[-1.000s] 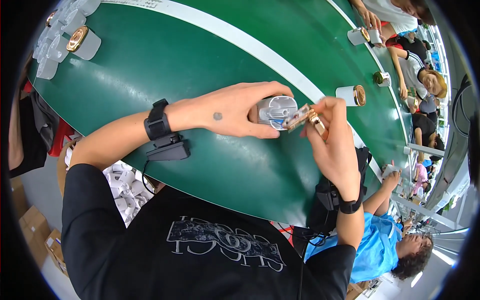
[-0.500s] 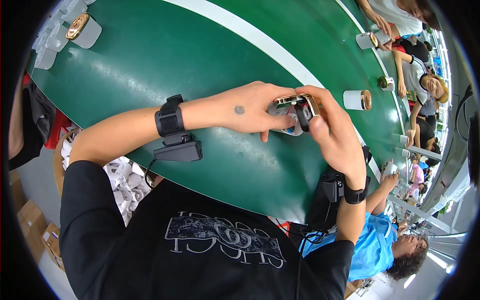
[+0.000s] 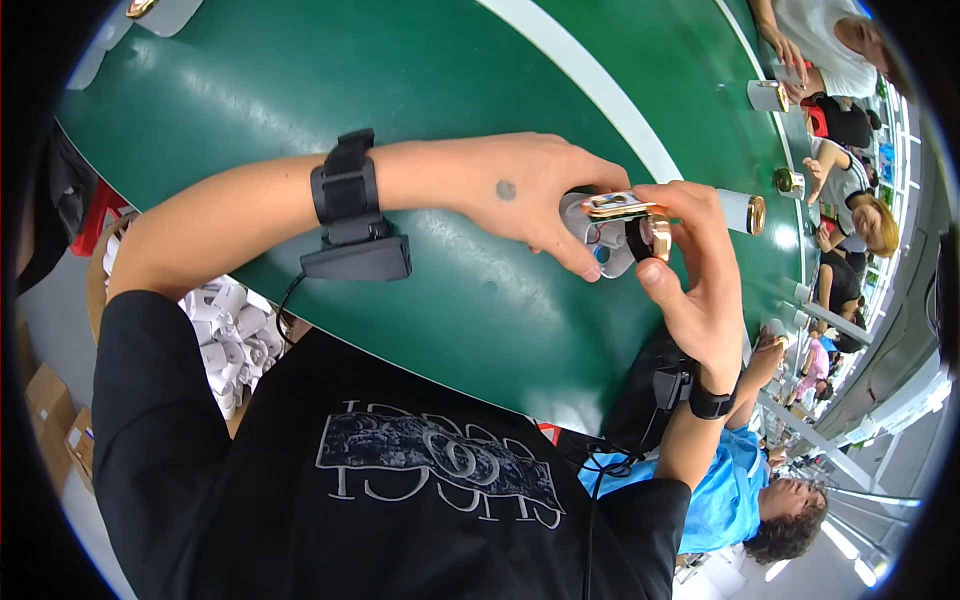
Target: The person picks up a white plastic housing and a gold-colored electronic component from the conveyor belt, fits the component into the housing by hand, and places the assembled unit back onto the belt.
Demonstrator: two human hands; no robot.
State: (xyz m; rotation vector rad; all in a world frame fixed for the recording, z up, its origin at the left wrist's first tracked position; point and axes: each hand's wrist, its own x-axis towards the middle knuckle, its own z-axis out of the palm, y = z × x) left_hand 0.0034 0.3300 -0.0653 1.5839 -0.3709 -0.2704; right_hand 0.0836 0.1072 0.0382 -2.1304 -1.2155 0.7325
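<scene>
My left hand (image 3: 530, 190) is curled around a translucent whitish housing (image 3: 615, 258), thumb on the near side and fingers on the far side. Wires and a small blue part show inside it. Beside it, my right hand (image 3: 705, 270) pinches a gold-rimmed cap (image 3: 657, 236) with a black ring-shaped part on its inner side. A flat, gold-edged piece (image 3: 615, 204) spans the gap between the two hands at the top; whether it is joined to the cap is unclear. Both hands are just above the green table (image 3: 440, 320).
Behind my right hand lies a white cylinder with a gold end (image 3: 742, 212). More such cylinders (image 3: 150, 14) sit at the far left. A box of white parts (image 3: 235, 335) stands below the table edge. Co-workers sit along the right, one in blue (image 3: 725, 490) nearby.
Both hands have shifted right with the parts. The cap has turned, showing more of its gold rim, and the fingers of my left hand have spread wider around the housing.
</scene>
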